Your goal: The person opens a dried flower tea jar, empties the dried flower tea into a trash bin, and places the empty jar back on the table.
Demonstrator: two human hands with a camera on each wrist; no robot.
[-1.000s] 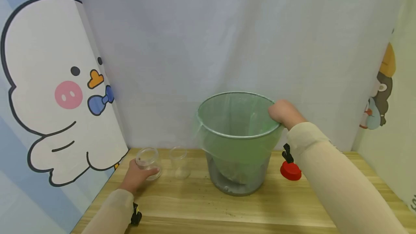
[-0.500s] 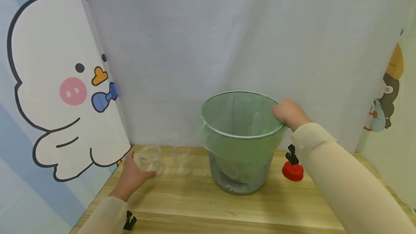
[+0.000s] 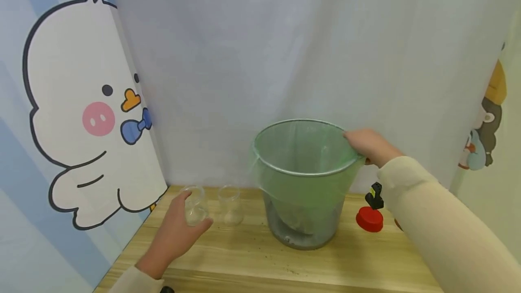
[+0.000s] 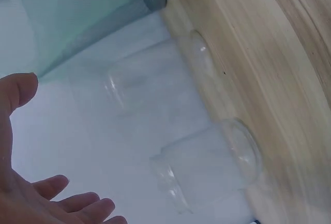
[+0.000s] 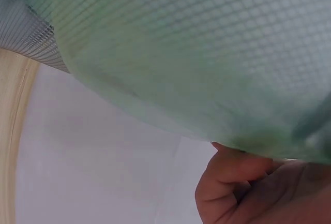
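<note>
A grey wire-mesh wastebasket (image 3: pixel 273 223) stands upright on the wooden table, lined with a thin green bag (image 3: pixel 305 193) folded over its rim. My right hand (image 3: pixel 372 146) grips the rim and bag at the right side; in the right wrist view its curled fingers (image 5: pixel 227 172) sit under the bag's edge. Over the table at left, my left hand (image 3: pixel 175 234) is held with thumb and fingers spread, nothing between them. Just beyond it stands a clear wide-mouthed jar (image 4: pixel 207 167), partly hidden by the hand in the head view. Beside that jar is a narrower clear container (image 3: pixel 230 207).
A red lid-like piece (image 3: pixel 369 219) lies right of the wastebasket, near the right sleeve (image 3: pixel 439 211). Small dark specks dot the wooden table (image 3: pixel 260 263). A white curtain (image 3: pixel 228 80) hangs close behind, and a panel with a cartoon duck (image 3: pixel 69 89) closes the left side.
My left hand has let go of the wide-mouthed jar and drawn back toward me, fingers spread. The right hand keeps its hold on the rim. The view has shifted slightly.
</note>
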